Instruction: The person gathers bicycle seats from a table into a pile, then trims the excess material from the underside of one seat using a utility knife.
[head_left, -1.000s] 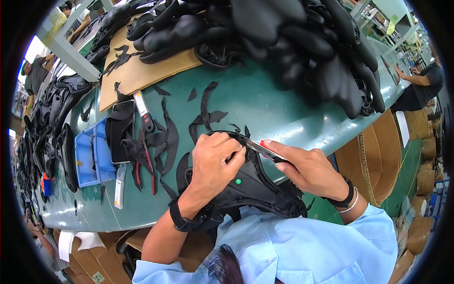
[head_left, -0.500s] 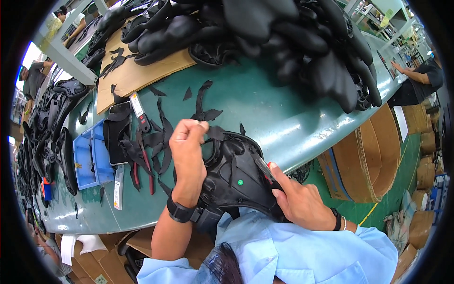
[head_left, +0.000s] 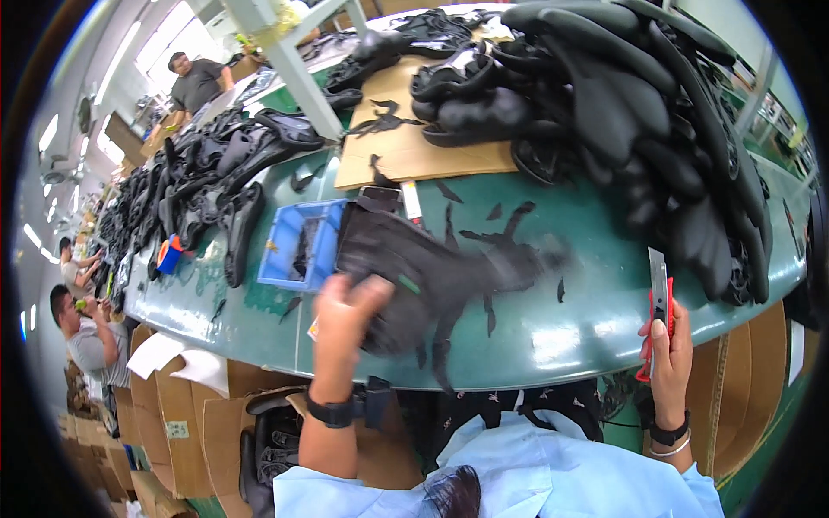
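My right hand (head_left: 669,341) is closed around a red snap-off utility knife (head_left: 658,321), raised near the table's right edge. Its long metal blade is out and points away from me. On the left, my left hand (head_left: 345,315) grips the near edge of a black moulded, saddle-shaped part (head_left: 393,259) with a small green sticker. Motion smears both the hand and the part, so the fingertips do not show clearly. Loose black offcuts (head_left: 509,259) lie beside the part on the green table (head_left: 535,332), some blurred together with its outline.
A blue plastic bin (head_left: 298,268) stands left of the part. Black saddle-shaped parts (head_left: 604,112) are heaped at the far right, partly on a cardboard sheet (head_left: 449,160); more (head_left: 199,173) lie at far left. Cardboard boxes (head_left: 751,380) flank me below the table. Other people work at left.
My left hand has carried the black part leftward from in front of me. The knife has come away from the part, moving right, blade upward. My view has turned left.
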{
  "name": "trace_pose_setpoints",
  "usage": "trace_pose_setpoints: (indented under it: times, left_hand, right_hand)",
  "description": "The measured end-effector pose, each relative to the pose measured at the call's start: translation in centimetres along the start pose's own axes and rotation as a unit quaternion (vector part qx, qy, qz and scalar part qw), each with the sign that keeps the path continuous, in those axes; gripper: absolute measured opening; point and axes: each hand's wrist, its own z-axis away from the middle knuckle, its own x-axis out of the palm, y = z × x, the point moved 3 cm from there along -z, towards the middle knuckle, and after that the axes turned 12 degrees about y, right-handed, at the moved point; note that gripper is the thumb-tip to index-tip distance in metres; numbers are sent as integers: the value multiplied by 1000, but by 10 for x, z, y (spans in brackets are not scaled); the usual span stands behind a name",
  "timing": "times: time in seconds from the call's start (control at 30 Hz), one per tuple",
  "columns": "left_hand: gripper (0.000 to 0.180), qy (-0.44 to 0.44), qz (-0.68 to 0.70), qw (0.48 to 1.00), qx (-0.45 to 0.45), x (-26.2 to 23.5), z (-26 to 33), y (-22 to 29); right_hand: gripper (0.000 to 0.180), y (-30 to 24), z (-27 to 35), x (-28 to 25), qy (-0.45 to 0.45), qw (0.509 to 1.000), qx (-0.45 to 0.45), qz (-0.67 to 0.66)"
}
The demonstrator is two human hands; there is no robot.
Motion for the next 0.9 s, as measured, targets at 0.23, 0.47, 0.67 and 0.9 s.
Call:
trace_pose_setpoints:
  times: [0.23, 0.47, 0.67, 0.9]
  left_hand:
    - [22, -82, 173, 972, 137, -4, 17, 25]
    - [28, -102, 393, 904, -136, 30, 106, -38]
    - [34, 46, 395, 904, -155, -7, 112, -59]
    - [32, 81, 410, 891, -175, -5, 119, -68]
  right_hand:
    - [42, -30, 13, 69, -184, 982, -20, -43]
    - [41, -78, 53, 185, -459, 852, -244, 71]
    - [34, -54, 10, 302, -342, 854, -345, 187]
    - [42, -50, 37, 337, -295, 838, -384, 252]
